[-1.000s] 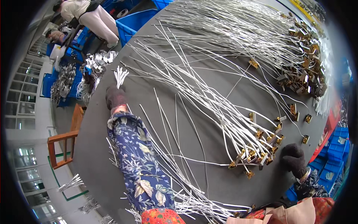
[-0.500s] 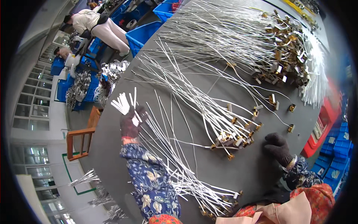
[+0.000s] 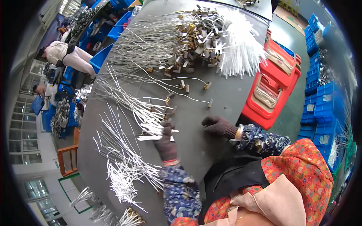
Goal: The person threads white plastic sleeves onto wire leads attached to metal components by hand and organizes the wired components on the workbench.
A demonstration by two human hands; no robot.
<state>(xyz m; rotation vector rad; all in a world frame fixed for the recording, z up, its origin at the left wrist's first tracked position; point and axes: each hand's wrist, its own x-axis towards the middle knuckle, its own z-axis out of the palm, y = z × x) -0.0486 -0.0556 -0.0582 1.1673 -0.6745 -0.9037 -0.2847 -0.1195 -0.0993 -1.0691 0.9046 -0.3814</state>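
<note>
My left hand (image 3: 166,146), in a dark brown knit glove, is closed around a few short white tubes (image 3: 152,138) beside the connector ends of the middle wire bundle. That bundle of long white wires (image 3: 120,96) fans out toward the far left; its small metal-and-white end pieces are partly hidden behind the hand. My right hand (image 3: 218,126), gloved alike, hovers over or rests on the grey table (image 3: 222,96) with fingers apart and nothing in it. Nearer me on the left lies another wire bundle (image 3: 130,154), next to a loose pile of short white tubes (image 3: 120,182).
A large heap of wires (image 3: 139,49) with metal end pieces (image 3: 196,41) covers the far table, beside a pile of clear-white tubes (image 3: 241,49). A red chair or stool (image 3: 266,109) stands off the right edge. Blue crates (image 3: 320,109) are stacked beyond. Two people work at far left.
My view has swung right. My left hand has moved with the white tubes from the near-left bundle's far end to the middle bundle's connector ends. My right hand remains empty.
</note>
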